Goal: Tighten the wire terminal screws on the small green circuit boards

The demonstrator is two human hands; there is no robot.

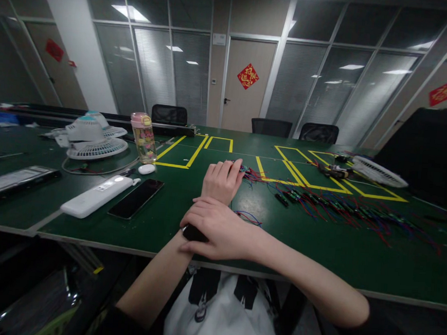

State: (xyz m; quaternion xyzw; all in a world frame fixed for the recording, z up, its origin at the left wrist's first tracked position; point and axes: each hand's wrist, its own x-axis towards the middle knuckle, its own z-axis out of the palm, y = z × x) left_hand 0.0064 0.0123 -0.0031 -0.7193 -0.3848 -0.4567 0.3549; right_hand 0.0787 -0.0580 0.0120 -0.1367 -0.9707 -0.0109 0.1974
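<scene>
My left hand [222, 182] rests over the green table, palm down, with its fingers reaching forward. Close by its fingertips lies a small circuit board with red and blue wires [251, 173]. Whether the fingers touch the board is hidden. A dark wristwatch [195, 234] is on my left wrist. Across that wrist lies my right hand [218, 231], its fingers and thumb wrapped about the watch, partly covering it. A few loose blue and red wires [248, 217] show just beyond my right hand.
Several wired circuit boards [337, 203] lie in a row at right. A phone [136, 199], a white power bank [97, 196], a white oval case [146, 169], a bottle [144, 138] and fans [94, 139] stand left. Yellow tape [197, 152] marks the table [190, 193].
</scene>
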